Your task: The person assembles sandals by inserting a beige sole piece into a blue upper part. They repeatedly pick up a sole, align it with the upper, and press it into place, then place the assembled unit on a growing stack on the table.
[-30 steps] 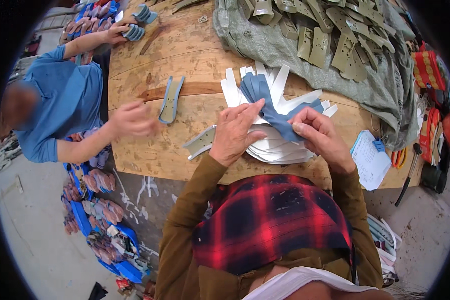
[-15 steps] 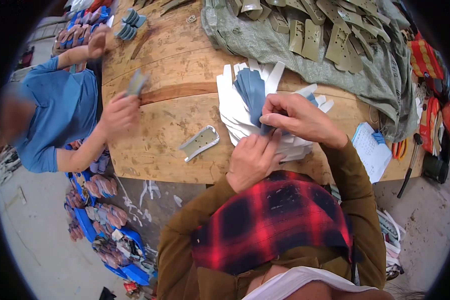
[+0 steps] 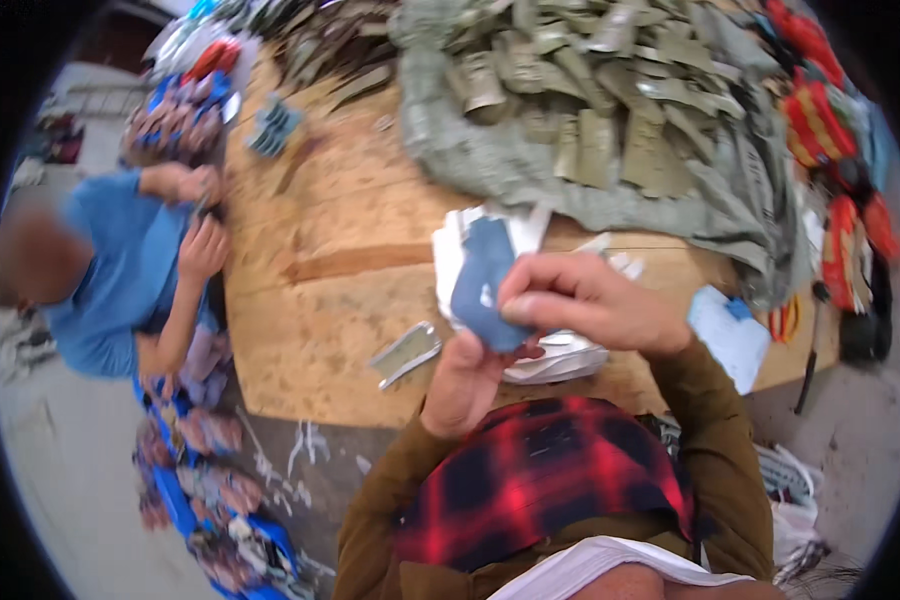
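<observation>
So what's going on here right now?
The person has both hands on the blue material: the left hand holds its lower end, and the right hand pinches its right side. Blur hides how many layers there are. White pieces show around it on the table. A pale-edged piece lies left of the hands, and olive pieces are heaped on a sheet beyond. A co-worker is at the left.

The blue piece point(image 3: 484, 268) looks matt, the table point(image 3: 315, 345) wooden, the olive parts point(image 3: 597, 150) glossy plastic.
</observation>
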A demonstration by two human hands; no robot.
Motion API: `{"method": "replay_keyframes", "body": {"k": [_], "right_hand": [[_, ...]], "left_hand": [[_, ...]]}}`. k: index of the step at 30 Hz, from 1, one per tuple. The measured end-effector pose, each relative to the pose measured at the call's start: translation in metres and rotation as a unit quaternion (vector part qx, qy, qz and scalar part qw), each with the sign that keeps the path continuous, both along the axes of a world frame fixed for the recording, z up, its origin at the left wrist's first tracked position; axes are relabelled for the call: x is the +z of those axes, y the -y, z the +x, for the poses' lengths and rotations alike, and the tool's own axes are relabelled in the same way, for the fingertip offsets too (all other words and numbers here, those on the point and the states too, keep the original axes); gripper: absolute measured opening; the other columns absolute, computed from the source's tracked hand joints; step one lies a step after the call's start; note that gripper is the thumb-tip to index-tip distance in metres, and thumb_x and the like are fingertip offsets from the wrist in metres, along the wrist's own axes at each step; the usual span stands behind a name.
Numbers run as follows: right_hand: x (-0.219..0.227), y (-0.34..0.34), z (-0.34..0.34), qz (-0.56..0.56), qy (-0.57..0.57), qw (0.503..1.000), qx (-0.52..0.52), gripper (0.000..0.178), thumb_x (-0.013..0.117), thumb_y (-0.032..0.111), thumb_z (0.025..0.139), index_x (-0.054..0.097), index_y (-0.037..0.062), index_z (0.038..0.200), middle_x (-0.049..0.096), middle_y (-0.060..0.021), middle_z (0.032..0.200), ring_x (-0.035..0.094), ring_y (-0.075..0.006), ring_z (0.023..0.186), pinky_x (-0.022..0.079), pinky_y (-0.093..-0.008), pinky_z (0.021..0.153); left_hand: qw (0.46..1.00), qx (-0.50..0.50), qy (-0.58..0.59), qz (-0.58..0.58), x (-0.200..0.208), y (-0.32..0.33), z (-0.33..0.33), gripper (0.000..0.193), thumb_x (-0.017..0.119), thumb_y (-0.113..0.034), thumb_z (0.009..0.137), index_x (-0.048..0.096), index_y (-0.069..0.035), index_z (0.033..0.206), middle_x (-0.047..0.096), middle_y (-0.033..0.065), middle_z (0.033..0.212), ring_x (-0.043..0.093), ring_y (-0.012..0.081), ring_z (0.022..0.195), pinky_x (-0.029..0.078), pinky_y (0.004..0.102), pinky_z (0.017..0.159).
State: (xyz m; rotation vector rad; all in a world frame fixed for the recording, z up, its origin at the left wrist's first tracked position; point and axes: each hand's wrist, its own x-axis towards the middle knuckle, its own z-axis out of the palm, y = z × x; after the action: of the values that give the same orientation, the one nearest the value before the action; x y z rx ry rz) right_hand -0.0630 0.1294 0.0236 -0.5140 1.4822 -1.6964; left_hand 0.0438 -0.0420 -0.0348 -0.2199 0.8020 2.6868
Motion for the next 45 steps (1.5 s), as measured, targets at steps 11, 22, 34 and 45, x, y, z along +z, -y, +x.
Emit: {"method": "replay_keyframes", "body": {"k": [11,22,34,45], "right_hand": [[-0.065,-0.106,-0.054,0.314,-0.382,0.811,-0.313,0.028,0.056,0.007,0.091,0.06,0.007,0.119,0.063,-0.0069,0.105,0.061,-0.0186,0.085,0.049,-0.0305,0.069],[-0.08,-0.152,-0.139,0.491,-0.753,0.428,-0.092,0.024,0.057,0.007,0.085,0.054,0.0064,0.108,0.057,-0.0097,0.129,0.055,-0.0271,0.11,0.047,-0.0358,0.085],[-0.078,-0.124,-0.021,-0.088,0.091,0.898,-0.421,0.05,0.044,0.046,0.102,0.058,0.0028,0.122,0.057,0.0013,0.083,0.056,-0.0077,0.077,0.046,-0.0236,0.065],[-0.033,-0.006,0.046,0.002,-0.242,0.933,-0.266,0.028,0.068,0.003,0.085,0.058,0.0043,0.11,0.057,-0.0073,0.101,0.055,-0.0193,0.099,0.043,-0.0325,0.09]], "left_hand": [[0.994,-0.013,0.049,-0.097,0.022,-0.029,-0.058,0.031,0.053,-0.027,0.102,0.057,-0.006,0.124,0.063,0.0074,0.125,0.063,0.0121,0.099,0.058,0.0275,0.076],[0.998,0.039,0.041,0.032,0.017,-0.018,-0.047,0.029,0.051,-0.019,0.102,0.055,-0.004,0.127,0.058,0.0128,0.13,0.057,0.0204,0.119,0.049,0.0348,0.103],[0.98,0.067,0.102,0.155,0.02,-0.025,-0.054,0.041,0.042,-0.027,0.105,0.04,-0.007,0.14,0.044,0.024,0.143,0.04,0.0326,0.138,0.035,0.048,0.116],[0.993,0.044,0.088,0.066,0.014,-0.039,-0.059,0.046,0.032,-0.039,0.106,0.03,-0.017,0.147,0.041,0.0195,0.147,0.045,0.0331,0.133,0.039,0.048,0.111]]}}
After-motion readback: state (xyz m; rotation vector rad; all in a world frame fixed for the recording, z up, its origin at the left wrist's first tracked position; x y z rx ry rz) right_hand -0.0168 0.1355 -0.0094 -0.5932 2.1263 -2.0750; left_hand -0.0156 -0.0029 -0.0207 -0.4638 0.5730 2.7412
